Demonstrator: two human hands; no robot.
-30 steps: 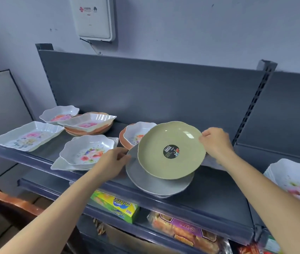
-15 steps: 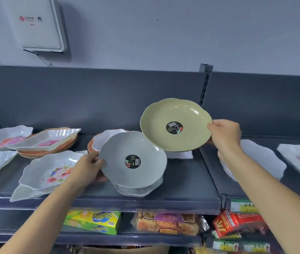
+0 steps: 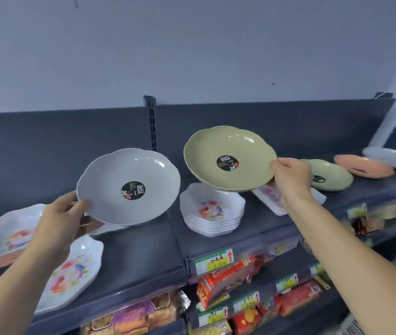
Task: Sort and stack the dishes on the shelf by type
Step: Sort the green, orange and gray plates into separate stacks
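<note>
My left hand (image 3: 58,222) grips the left rim of a grey plate (image 3: 129,186) with a black round sticker, held tilted above the dark shelf (image 3: 139,252). My right hand (image 3: 290,178) holds a green plate (image 3: 228,158) by its right rim, raised over a stack of white floral bowls (image 3: 212,210). Farther right on the shelf lie another green plate (image 3: 330,175), an orange plate (image 3: 363,165) and a pale grey plate (image 3: 391,157). A flat white floral tray (image 3: 268,197) lies partly hidden behind my right wrist.
At the left stand a white floral bowl on an orange dish (image 3: 1,238) and a white floral plate (image 3: 73,272) near the shelf's front edge. Lower shelves hold packaged snacks (image 3: 226,279) and price tags. A grey wall rises behind the shelf's back panel.
Both plates have moved to the right and apart from each other; the grey plate is lifted off the stack. The view has swung right, showing more plates at the far right.
</note>
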